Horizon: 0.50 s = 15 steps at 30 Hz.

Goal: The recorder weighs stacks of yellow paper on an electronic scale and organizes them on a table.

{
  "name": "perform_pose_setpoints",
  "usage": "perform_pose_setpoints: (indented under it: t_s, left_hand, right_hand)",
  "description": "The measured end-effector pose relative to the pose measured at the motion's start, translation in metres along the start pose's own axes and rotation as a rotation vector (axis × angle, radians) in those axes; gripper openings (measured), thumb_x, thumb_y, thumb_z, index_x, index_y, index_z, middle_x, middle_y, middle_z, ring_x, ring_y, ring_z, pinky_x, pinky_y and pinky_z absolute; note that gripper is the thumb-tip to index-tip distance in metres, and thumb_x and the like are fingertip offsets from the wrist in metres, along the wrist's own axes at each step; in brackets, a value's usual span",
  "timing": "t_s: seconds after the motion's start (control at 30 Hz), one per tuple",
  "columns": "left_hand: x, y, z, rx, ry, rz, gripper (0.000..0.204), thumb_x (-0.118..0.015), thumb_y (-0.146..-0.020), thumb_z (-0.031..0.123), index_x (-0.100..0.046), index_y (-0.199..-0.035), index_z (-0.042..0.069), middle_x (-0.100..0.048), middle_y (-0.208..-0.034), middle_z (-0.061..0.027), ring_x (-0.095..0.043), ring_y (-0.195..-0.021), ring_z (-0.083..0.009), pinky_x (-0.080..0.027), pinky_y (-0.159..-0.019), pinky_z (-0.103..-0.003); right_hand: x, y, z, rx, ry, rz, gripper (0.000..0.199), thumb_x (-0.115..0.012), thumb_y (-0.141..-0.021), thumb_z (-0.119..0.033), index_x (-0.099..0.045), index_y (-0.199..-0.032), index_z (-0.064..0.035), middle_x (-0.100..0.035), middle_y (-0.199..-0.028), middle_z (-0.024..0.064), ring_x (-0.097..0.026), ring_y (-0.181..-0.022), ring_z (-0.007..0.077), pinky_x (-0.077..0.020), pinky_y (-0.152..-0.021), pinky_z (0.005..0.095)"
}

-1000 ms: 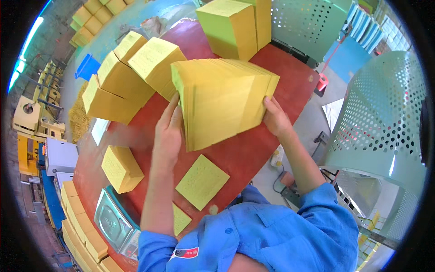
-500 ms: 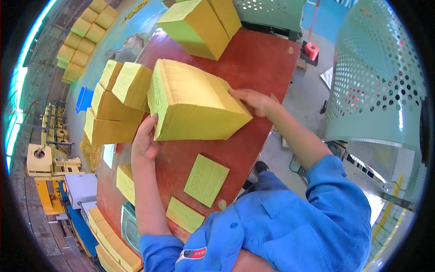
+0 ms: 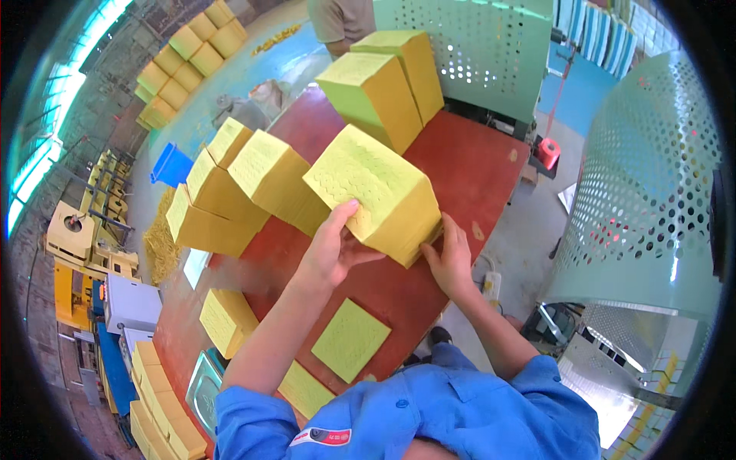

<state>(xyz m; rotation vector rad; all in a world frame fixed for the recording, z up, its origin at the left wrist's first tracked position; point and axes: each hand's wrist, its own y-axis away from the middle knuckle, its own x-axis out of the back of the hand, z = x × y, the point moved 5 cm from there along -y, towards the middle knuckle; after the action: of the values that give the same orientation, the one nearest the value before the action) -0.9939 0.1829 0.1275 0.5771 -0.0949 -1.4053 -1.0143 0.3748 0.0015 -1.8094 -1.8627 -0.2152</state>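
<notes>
Both my hands hold a thick yellow block of stacked paper sheets [image 3: 369,186] over the red table, tilted so that its dimpled end face shows. My left hand [image 3: 331,251] has its thumb on that face and its fingers under the near edge. Against the block's lower right corner, my right hand [image 3: 451,262] is closed, its fingertips partly hidden. Just left of the held block are several similar yellow blocks [image 3: 218,195]. A flat yellow square [image 3: 351,340] lies on the table nearer to me.
Two tall yellow blocks [image 3: 376,92] stand at the table's far end, before a perforated green metal panel [image 3: 468,54]. A person [image 3: 341,23] is behind them. To the right rises a curved perforated guard [image 3: 644,184]. A green tray [image 3: 205,391] sits at the near left of the red table [image 3: 483,165].
The block has been turned so its dimpled end face now points up toward me. My left hand has moved right, and my right hand has come down to its lower corner. The view has shifted.
</notes>
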Motion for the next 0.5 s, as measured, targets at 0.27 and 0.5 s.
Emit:
perform_pose_setpoints:
  t_s: [0.27, 0.5]
  left_hand:
    - [0.006, -0.098, 0.043, -0.074, 0.052, 0.180, 0.073, -0.052, -0.090, 0.053, -0.031, -0.145, 0.010, -0.035, -0.145, -0.0167, -0.039, -0.130, -0.0396, -0.036, -0.099, -0.068]
    - [0.010, -0.143, 0.074, -0.134, 0.073, 0.340, 0.063, -0.034, -0.097, 0.052, -0.031, -0.146, 0.013, -0.037, -0.143, -0.0204, -0.040, -0.130, -0.0429, -0.029, -0.099, -0.075]
  right_hand:
    - [-0.046, -0.114, 0.002, 0.080, 0.034, 0.062, 0.071, -0.070, -0.082, -0.016, -0.036, -0.140, 0.0029, -0.044, -0.134, 0.0219, -0.052, -0.118, 0.0370, -0.0472, -0.096, 0.0416]
    - [-0.086, -0.167, 0.008, -0.046, -0.112, 0.035, 0.056, -0.068, -0.083, -0.014, -0.043, -0.131, 0.0000, -0.054, -0.112, 0.0199, -0.059, -0.098, 0.0327, -0.0498, -0.083, 0.0408]
